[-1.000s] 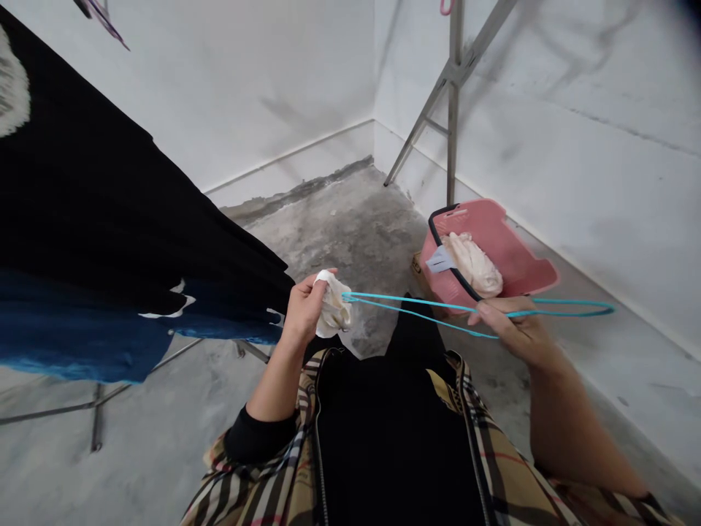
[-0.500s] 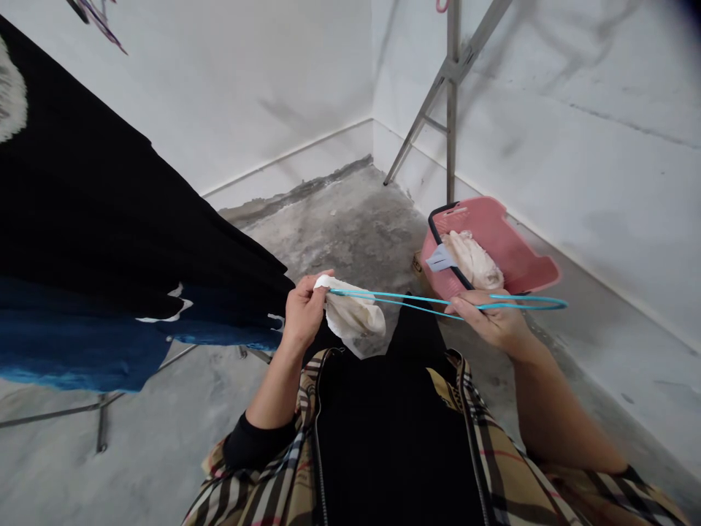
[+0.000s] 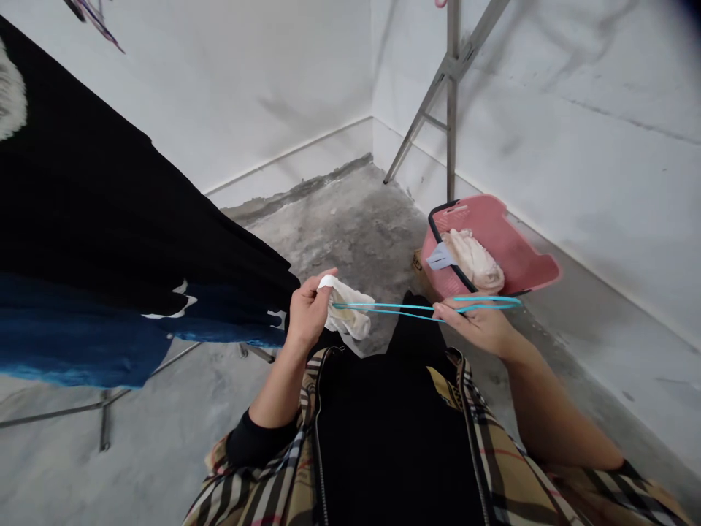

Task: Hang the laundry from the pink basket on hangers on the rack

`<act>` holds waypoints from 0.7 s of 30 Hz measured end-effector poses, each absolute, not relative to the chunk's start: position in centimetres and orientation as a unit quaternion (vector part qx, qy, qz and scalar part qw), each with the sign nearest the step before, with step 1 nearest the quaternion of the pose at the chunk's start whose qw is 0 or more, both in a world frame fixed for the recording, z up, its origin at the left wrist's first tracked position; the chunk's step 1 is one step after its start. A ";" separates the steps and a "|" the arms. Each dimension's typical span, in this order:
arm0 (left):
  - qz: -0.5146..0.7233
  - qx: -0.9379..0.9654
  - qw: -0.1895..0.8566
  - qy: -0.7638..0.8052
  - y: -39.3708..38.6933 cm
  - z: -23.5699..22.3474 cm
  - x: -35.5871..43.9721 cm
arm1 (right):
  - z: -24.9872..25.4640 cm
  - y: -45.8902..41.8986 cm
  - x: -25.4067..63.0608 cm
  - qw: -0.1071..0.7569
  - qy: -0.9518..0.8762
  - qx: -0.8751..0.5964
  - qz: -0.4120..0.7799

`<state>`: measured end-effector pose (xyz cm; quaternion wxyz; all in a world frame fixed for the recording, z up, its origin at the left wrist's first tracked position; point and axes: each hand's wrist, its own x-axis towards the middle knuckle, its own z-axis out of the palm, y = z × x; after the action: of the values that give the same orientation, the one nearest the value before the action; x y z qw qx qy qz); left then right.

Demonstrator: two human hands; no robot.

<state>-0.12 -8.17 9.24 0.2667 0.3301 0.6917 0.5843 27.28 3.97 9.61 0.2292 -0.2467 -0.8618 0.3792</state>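
A dark blue-black garment point(image 3: 82, 219) hangs at left. A pink plastic basket point(image 3: 493, 237) sits on the concrete floor point(image 3: 350, 219) by the wall, with cream cloth point(image 3: 474, 259) inside. The left hand point(image 3: 309, 310) pinches a white cloth point(image 3: 347, 314) by its top edge, apparently keeping it up around the tip of a blue wire hanger point(image 3: 427, 307). The right hand point(image 3: 476, 325) is closed on the hanger.

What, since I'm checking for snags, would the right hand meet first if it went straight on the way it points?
Probably the white cloth held in the left hand, since the blue wire hanger gripped by the right hand runs to that cloth. Depth is hard to judge from this view.
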 end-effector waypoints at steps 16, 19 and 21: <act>0.258 0.688 0.036 0.678 -8.6 10.3 2.5 | 7.8 1.4 21.3 0.238 -0.835 -0.249 0.428; 0.183 0.734 -0.042 0.653 -8.4 11.7 1.7 | 8.2 2.7 21.5 0.261 -0.831 -0.231 0.434; 0.145 0.747 -0.036 0.648 -8.1 12.6 1.2 | 8.4 3.6 21.7 0.273 -0.832 -0.227 0.427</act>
<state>1.19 -8.10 12.63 -0.0355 0.7470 0.6478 0.1450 21.68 3.65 8.43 0.2732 -0.2273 -0.8315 0.4269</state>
